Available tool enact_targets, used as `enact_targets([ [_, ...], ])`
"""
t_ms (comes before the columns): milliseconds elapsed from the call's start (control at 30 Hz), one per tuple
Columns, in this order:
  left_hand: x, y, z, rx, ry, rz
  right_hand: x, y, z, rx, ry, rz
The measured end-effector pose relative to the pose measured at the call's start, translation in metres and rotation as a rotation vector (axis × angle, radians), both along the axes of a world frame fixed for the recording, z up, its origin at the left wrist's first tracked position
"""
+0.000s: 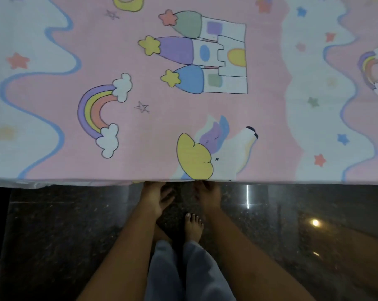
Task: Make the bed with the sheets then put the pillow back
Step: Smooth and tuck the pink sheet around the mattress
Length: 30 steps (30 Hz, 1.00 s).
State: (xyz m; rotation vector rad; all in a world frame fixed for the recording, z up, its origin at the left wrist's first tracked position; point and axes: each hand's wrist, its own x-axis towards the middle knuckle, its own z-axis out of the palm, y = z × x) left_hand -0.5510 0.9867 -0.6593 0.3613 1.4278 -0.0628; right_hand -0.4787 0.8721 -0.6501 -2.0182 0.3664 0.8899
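Observation:
A pink and white sheet printed with a castle, rainbows, stars and a unicorn lies smooth and flat across the bed, filling the upper part of the view. Its near edge runs straight along the bed's side. My left hand and my right hand reach side by side to that edge at the middle, below the unicorn. Their fingertips go under the sheet's hem and are hidden, so the grip cannot be made out. No pillow is in view.
Dark polished stone floor lies below the bed edge, with light reflections at the right. My bare foot and grey trouser legs stand close to the bed between my forearms.

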Motion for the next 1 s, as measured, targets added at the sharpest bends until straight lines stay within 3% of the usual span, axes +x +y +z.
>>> enact_targets([
  [167, 0.014, -0.008, 0.003, 0.024, 0.019, -0.039, -0.002, 0.002, -0.005, 0.056, 0.064, -0.174],
  [233, 0.017, -0.008, 0.003, 0.040, 0.028, -0.059, 0.001, 0.001, -0.010, 0.001, 0.028, -0.108],
  [433, 0.006, -0.007, 0.007, 0.091, 0.052, -0.023, 0.017, 0.012, -0.026, -0.219, 0.216, 0.264],
  [600, -0.023, 0.017, 0.016, 0.138, 0.084, 0.193, -0.015, 0.025, -0.011, -0.084, 0.427, 0.288],
  [700, -0.050, 0.043, 0.010, 0.190, 0.131, 0.262, -0.042, 0.045, -0.021, 0.032, 0.438, 0.494],
  [1000, -0.106, 0.124, 0.000, 0.362, 0.213, 0.358, -0.104, 0.148, -0.042, 0.235, 0.171, 1.242],
])
